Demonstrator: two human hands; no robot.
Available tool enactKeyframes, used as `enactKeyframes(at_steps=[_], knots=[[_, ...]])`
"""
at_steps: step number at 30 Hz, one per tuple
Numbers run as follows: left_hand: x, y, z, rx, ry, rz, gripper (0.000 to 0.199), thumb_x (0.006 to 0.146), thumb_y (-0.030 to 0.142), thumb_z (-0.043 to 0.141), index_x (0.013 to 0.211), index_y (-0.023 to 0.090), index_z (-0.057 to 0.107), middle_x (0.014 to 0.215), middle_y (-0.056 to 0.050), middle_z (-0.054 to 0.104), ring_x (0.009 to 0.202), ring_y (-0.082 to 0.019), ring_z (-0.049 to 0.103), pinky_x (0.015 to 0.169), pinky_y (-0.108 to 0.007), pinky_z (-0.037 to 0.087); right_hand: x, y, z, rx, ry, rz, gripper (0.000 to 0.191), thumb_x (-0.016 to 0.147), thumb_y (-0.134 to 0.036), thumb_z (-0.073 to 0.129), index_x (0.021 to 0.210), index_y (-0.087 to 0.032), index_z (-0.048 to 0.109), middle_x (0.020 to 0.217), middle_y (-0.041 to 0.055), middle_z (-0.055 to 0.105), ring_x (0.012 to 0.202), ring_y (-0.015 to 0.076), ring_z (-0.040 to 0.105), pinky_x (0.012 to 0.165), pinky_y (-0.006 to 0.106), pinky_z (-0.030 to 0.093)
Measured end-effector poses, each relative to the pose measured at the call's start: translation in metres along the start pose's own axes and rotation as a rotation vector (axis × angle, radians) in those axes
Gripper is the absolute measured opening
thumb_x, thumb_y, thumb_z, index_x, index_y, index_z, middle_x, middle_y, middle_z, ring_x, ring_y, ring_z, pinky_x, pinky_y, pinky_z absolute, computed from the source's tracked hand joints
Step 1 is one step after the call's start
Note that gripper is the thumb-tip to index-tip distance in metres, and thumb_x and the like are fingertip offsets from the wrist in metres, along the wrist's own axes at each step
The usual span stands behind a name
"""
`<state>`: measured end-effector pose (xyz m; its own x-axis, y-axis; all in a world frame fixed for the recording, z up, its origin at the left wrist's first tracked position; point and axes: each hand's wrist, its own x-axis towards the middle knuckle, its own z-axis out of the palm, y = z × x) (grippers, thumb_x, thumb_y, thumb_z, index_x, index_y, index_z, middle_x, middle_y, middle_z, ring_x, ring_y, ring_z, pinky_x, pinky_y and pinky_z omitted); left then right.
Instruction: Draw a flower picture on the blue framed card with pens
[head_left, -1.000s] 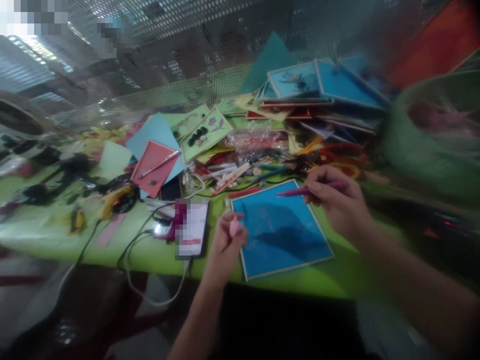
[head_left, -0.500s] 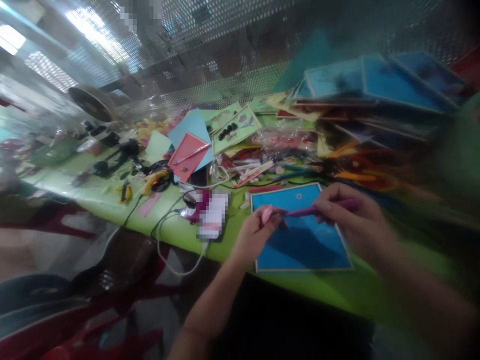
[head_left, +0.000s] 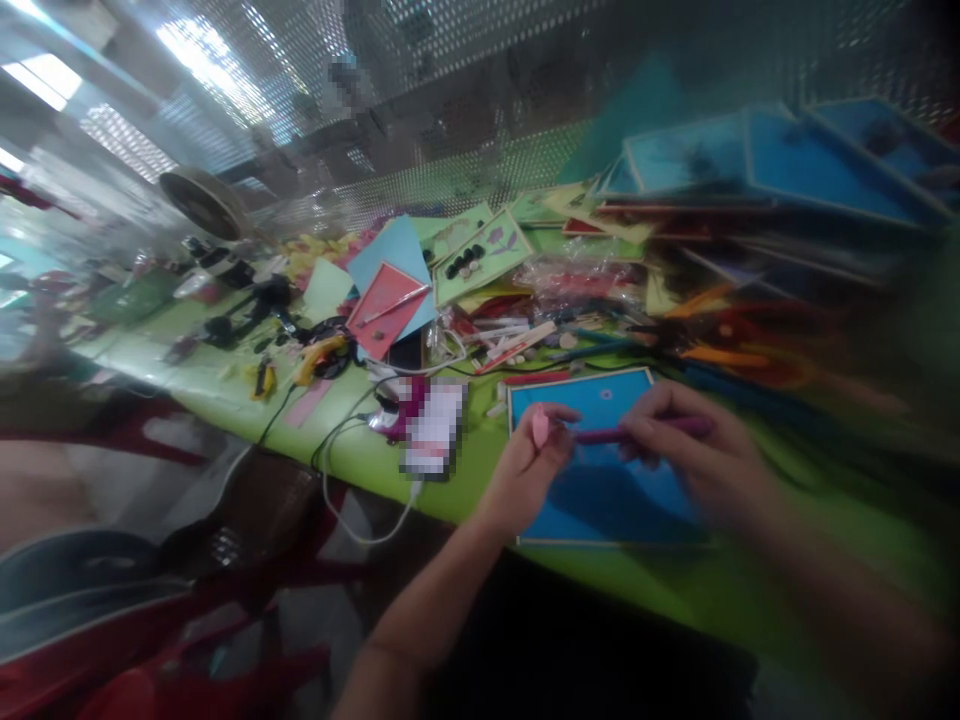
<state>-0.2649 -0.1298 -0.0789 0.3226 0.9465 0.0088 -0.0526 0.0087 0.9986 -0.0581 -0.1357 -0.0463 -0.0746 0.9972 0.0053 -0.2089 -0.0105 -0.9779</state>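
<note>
My left hand (head_left: 529, 465) is closed on a small pink piece (head_left: 540, 427), too blurred to tell its kind. My right hand (head_left: 675, 440) grips a slim purple pen-like tool (head_left: 690, 426). The tool's thin tip points left and reaches the fingers of my left hand; whether it touches the pink piece I cannot tell. Beneath both hands lies a blue board (head_left: 600, 500) with a pale border and a small pinkish mark (head_left: 606, 394) near its top edge. My right hand and its forearm cover the board's right side.
A phone (head_left: 435, 430) with a white cable lies left of the board on the green table (head_left: 360, 455). Behind are a red card (head_left: 386, 310), a green card with black dots (head_left: 484, 262), orange-handled scissors (head_left: 727, 355) and stacked blue boards (head_left: 817, 165). A fan (head_left: 202, 203) stands far left.
The view has shifted slightly, so the scene sits a little further right. The purple tool has turned nearer to level, its tip still at my left fingers. Both hands keep their hold.
</note>
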Motion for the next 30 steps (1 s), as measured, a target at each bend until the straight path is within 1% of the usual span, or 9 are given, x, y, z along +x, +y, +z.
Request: enactKeyframes(at_steps=[4,10,12,16,19,21,25,28,30], knots=[[0.000,0.004,0.001,0.047,-0.006,-0.002,0.041,0.102,0.059,0.061,0.119,0.021,0.065,0.080,0.002,0.050,0.063,-0.011,0.042,0.057,-0.025,0.035,-0.002,0.002,0.002,0.013,0.019,-0.002,0.028,0.081,-0.046,0.087,0.074,-0.023,0.071,0.065,0.0002,0.067,0.062,0.0147,0.062,0.055,0.025,0.049],[0.001,0.008,-0.003,0.134,-0.038,0.057,0.037,0.104,0.053,0.060,0.122,0.021,0.065,0.086,0.000,0.054,0.070,-0.013,0.047,0.066,-0.026,0.042,0.000,0.004,0.003,0.022,0.027,0.031,0.034,0.077,-0.053,0.088,0.072,-0.025,0.069,0.065,-0.0005,0.069,0.060,0.0159,0.063,0.056,0.027,0.049],[0.002,0.009,-0.003,0.174,-0.031,0.086,0.036,0.104,0.052,0.060,0.121,0.021,0.066,0.089,-0.001,0.057,0.072,-0.014,0.049,0.070,-0.027,0.045,0.001,0.007,0.003,0.058,0.045,0.042,0.032,0.078,-0.051,0.088,0.074,-0.026,0.069,0.064,-0.0010,0.070,0.061,0.0160,0.064,0.057,0.028,0.048],[0.006,0.010,-0.003,0.248,-0.012,0.157,0.035,0.104,0.051,0.061,0.120,0.021,0.066,0.101,-0.005,0.064,0.080,-0.016,0.056,0.077,-0.029,0.049,0.001,0.012,0.003,0.110,0.079,0.062,0.029,0.080,-0.044,0.088,0.074,-0.025,0.067,0.063,-0.0011,0.071,0.060,0.0151,0.064,0.058,0.027,0.046],[0.008,0.012,-0.003,0.268,-0.023,0.159,0.036,0.103,0.053,0.061,0.116,0.021,0.067,0.106,-0.006,0.065,0.083,-0.016,0.058,0.079,-0.029,0.050,0.001,0.015,0.004,0.129,0.086,0.064,0.027,0.082,-0.041,0.086,0.076,-0.023,0.067,0.063,-0.0005,0.071,0.060,0.0144,0.065,0.058,0.026,0.047],[0.010,0.013,-0.002,0.247,-0.034,0.136,0.038,0.102,0.056,0.062,0.114,0.020,0.066,0.103,-0.006,0.064,0.082,-0.016,0.058,0.078,-0.029,0.051,0.001,0.015,0.003,0.128,0.094,0.067,0.026,0.084,-0.040,0.085,0.077,-0.023,0.067,0.064,-0.0010,0.071,0.060,0.0138,0.065,0.059,0.025,0.048],[0.017,0.013,0.002,0.162,-0.093,0.070,0.040,0.100,0.058,0.064,0.111,0.021,0.066,0.085,-0.001,0.059,0.072,-0.014,0.054,0.069,-0.028,0.050,0.003,0.008,-0.003,0.102,0.114,0.050,0.030,0.082,-0.041,0.088,0.077,-0.022,0.065,0.065,-0.0022,0.068,0.060,0.0130,0.066,0.058,0.025,0.047],[0.029,0.017,0.006,0.117,-0.179,0.073,0.036,0.100,0.054,0.066,0.111,0.020,0.067,0.078,0.001,0.055,0.070,-0.013,0.054,0.068,-0.027,0.049,0.005,-0.004,-0.009,0.066,0.138,-0.021,0.034,0.079,-0.046,0.090,0.076,-0.021,0.066,0.065,-0.0019,0.067,0.058,0.0122,0.064,0.055,0.025,0.044],[0.037,0.022,0.007,0.158,-0.180,0.100,0.030,0.101,0.049,0.067,0.110,0.020,0.067,0.076,0.003,0.053,0.070,-0.013,0.054,0.068,-0.026,0.048,0.007,-0.011,-0.011,0.063,0.151,-0.060,0.034,0.077,-0.047,0.091,0.077,-0.021,0.070,0.066,-0.0015,0.067,0.059,0.0120,0.063,0.054,0.025,0.044]])
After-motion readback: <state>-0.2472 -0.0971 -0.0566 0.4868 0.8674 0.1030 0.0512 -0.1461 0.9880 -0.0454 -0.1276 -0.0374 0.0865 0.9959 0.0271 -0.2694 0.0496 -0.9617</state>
